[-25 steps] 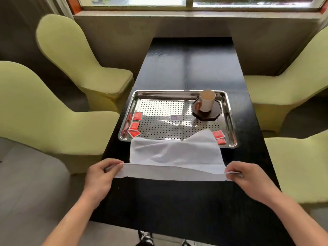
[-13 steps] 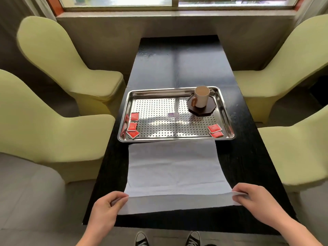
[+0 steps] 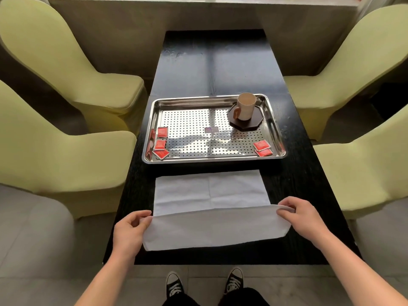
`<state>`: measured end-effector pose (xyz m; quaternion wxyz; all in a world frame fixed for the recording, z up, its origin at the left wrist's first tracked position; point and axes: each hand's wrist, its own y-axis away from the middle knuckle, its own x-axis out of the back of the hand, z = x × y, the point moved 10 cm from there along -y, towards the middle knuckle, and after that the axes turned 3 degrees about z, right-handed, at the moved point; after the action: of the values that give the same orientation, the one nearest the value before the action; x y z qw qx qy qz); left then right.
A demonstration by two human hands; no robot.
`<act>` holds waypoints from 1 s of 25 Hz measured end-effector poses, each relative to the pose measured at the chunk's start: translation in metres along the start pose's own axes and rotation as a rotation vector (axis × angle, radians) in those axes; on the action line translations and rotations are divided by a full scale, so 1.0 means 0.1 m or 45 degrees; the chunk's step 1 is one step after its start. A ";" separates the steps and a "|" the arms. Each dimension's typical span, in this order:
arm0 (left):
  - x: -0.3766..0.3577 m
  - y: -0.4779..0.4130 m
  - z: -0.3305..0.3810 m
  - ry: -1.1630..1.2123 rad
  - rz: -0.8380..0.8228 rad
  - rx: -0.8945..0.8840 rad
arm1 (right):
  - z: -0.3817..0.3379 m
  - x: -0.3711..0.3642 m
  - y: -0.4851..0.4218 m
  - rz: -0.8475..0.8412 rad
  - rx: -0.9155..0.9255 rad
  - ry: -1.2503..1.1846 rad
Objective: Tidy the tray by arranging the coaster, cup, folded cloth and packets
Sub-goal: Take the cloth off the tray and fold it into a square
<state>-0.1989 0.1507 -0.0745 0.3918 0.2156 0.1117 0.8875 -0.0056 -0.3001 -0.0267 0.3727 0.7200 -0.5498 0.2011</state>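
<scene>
Four yellow-green chairs (image 3: 55, 155) flank the long black table (image 3: 216, 62), two to each side. You stand at its near end, and your black-and-white sneakers (image 3: 174, 283) show below the edge.

The white cloth (image 3: 209, 191) lies on the tabletop in front of you. It sits between you and the steel tray (image 3: 212, 159), with a strip of dark wood between the two. The cloth's near portion is doubled over toward the tray, and you hold that turned edge at both ends. Your left hand (image 3: 130, 233) pinches the left corner between thumb and curled fingers. Your right hand (image 3: 304, 217) pinches the right corner, where the fabric bunches slightly.

The perforated tray sits crosswise at mid-table. In its far right corner the dark octagonal coaster (image 3: 254, 124) carries the cream cup (image 3: 246, 107). The cup stands upright with its brown handle turned to your left.

The red packets (image 3: 160, 144) are split into two groups. Several lie scattered along the tray's left side, some leaning against the wall there. Two more overlap in the near right corner. A small purple label (image 3: 211, 129) sits at the tray's centre.
</scene>
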 end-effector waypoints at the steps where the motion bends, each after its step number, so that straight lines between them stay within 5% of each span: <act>1: -0.04 -0.01 -0.06 0.097 -0.023 0.054 | 0.05 -0.02 -0.07 0.020 -0.031 -0.061; 4: -0.16 0.05 -0.40 0.118 -0.116 0.252 | 0.25 -0.16 -0.23 0.018 -0.148 -0.197; 7: -0.03 0.00 -0.60 0.011 0.042 0.308 | 0.30 -0.30 -0.41 0.001 -0.162 -0.200; 13: -0.10 -0.46 -0.17 -0.027 0.153 0.136 | 0.14 -0.32 -1.00 0.163 -0.126 -0.142; 25: -0.54 -1.54 -0.08 -0.181 0.325 0.231 | 0.29 -0.55 -1.86 0.245 -0.284 0.065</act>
<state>-0.0703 0.2132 -0.1537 0.2618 0.3247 0.1349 0.8988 0.1488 -0.2644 -0.1427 0.4433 0.6126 -0.6257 0.1916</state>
